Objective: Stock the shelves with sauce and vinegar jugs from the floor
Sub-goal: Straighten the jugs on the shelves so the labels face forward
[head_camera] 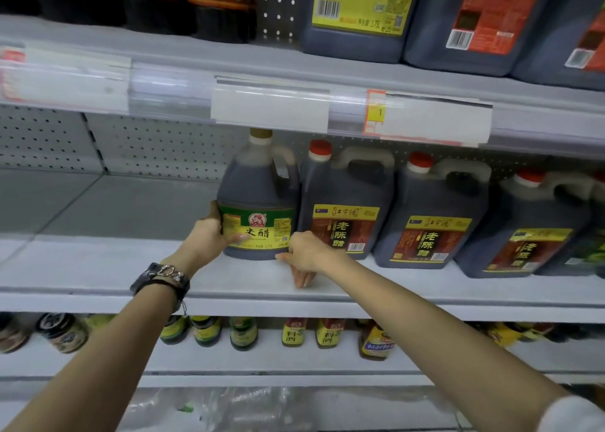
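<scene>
Gripping the green-label vinegar jug (258, 199) low on its left side, left hand (209, 235) curls round it, thumb on label. Jug stands upright on middle shelf (131, 268). Right hand (304, 251) sits at jug's lower right corner, fingers loosely bent, holding nothing. Red-capped vinegar jug (343, 209) stands just right of it.

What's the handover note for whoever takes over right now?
Left hand: grips the green-label jug by its left side, thumb on the label.
Right hand: at the jug's lower right corner, holding nothing.
The jug stands upright on the middle shelf, close beside the red-capped jugs on its right.
Done: this jug is on the shelf.
Left: let go, then fill the bare space to its left. Floor stock is not in view.
</scene>
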